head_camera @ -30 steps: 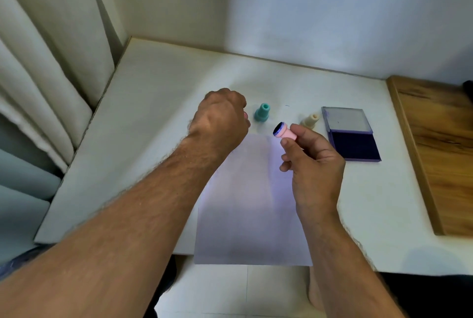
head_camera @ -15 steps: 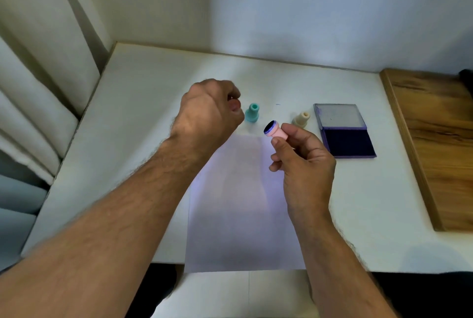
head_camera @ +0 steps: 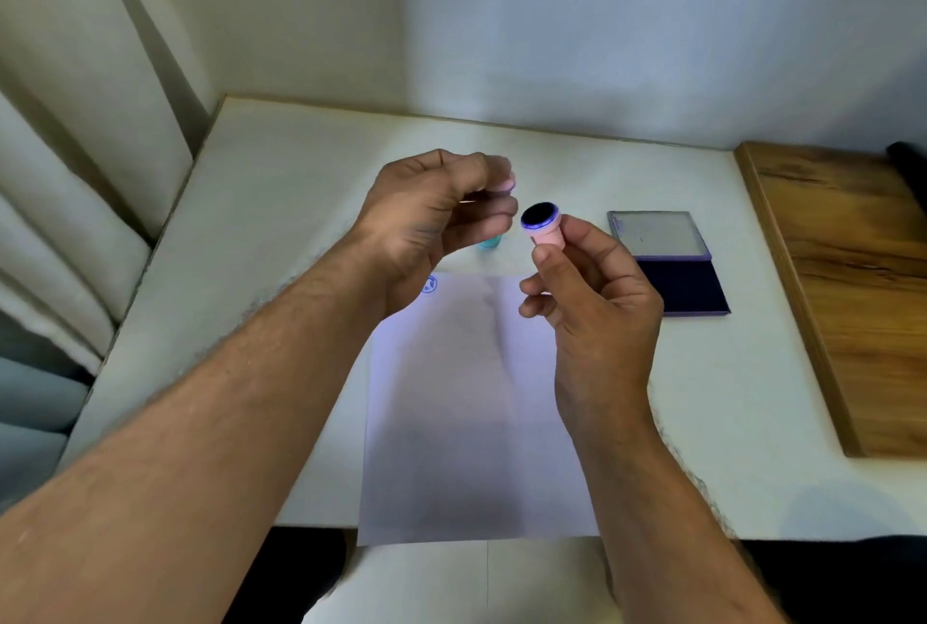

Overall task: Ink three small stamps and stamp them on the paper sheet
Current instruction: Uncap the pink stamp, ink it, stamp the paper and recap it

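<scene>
Pink stamp pinched in right hand, inked face up; left hand curled on something unclear, so wet ink could smudge nearby fingers.

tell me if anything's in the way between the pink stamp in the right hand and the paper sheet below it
Nothing visible blocks it. The right hand pinches the pink stamp with its inked face turned up, above the paper sheet's far end. The left hand hovers over the sheet's far left corner, near a blue stamp mark; the rest lies bare.
</scene>
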Tool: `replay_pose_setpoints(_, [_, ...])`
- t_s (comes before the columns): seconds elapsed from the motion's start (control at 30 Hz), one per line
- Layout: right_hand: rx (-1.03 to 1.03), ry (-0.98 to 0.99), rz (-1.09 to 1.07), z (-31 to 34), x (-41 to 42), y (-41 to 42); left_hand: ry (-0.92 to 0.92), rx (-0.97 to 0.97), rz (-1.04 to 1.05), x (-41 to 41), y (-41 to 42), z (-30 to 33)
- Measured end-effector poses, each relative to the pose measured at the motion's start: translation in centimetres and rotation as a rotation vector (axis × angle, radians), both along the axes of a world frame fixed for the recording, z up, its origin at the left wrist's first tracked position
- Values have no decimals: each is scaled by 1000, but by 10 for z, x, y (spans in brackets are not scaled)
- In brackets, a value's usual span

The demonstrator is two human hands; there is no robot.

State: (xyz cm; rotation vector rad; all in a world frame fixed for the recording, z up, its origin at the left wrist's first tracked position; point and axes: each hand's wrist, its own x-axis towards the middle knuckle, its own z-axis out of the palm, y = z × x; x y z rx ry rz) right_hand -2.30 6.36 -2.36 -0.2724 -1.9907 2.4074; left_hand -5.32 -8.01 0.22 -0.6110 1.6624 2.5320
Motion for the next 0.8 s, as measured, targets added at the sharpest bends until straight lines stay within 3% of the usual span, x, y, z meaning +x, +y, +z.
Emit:
replay_pose_setpoints(0.13, [-15, 50, 34, 1, -1, 0, 21, 149, -113, 3, -3, 4])
replay_pose_setpoints(0.3, [-9, 49, 30, 1, -2, 0, 26, 281, -113, 5, -2, 8])
replay_pose_setpoints(0.53, [77, 67, 32, 6, -2, 1, 60, 249, -270, 5, -4, 3])
replay_pose_setpoints(0.8, [224, 108, -47, 15, -2, -1, 51, 155, -302, 4, -6, -4])
